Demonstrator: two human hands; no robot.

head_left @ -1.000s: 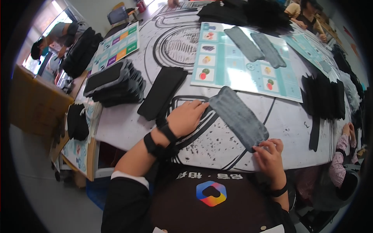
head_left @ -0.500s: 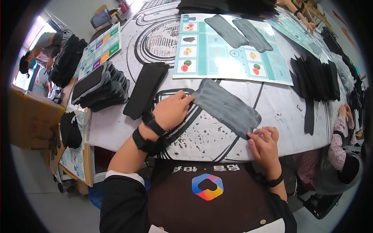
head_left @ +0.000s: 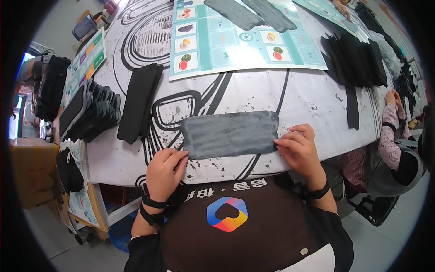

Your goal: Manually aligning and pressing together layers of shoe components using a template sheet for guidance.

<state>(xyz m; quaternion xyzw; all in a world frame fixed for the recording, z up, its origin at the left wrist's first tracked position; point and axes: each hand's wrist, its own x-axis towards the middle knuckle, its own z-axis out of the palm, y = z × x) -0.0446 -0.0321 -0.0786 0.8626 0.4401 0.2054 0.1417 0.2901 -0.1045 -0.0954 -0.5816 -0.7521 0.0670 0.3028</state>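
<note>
In front of me a grey rectangular piece (head_left: 231, 134) with rounded corners and a streaked surface lies lengthwise on the white printed table cover. It looks like flat cloth or padding; its exact kind does not show. My left hand (head_left: 166, 171) is closed at its near left corner, thumb and fingertips pinching the edge. On the opposite side my right hand (head_left: 300, 148) grips the lower right edge between thumb and fingers. Beyond it, two similar grey pieces (head_left: 233, 12) rest on a printed board (head_left: 247, 68) with fruit pictures.
To the left stand a black folded stack (head_left: 139, 102) and a tall pile of grey-and-black pieces (head_left: 93, 111). At the right lies a fanned row of black pieces (head_left: 355, 61). A person's hands (head_left: 393, 97) rest at the right table edge. A cardboard box (head_left: 34, 167) is at far left.
The grey piece has turned from slanting to nearly level and come closer to me. My left hand has moved down to its near corner. The view has shifted.
</note>
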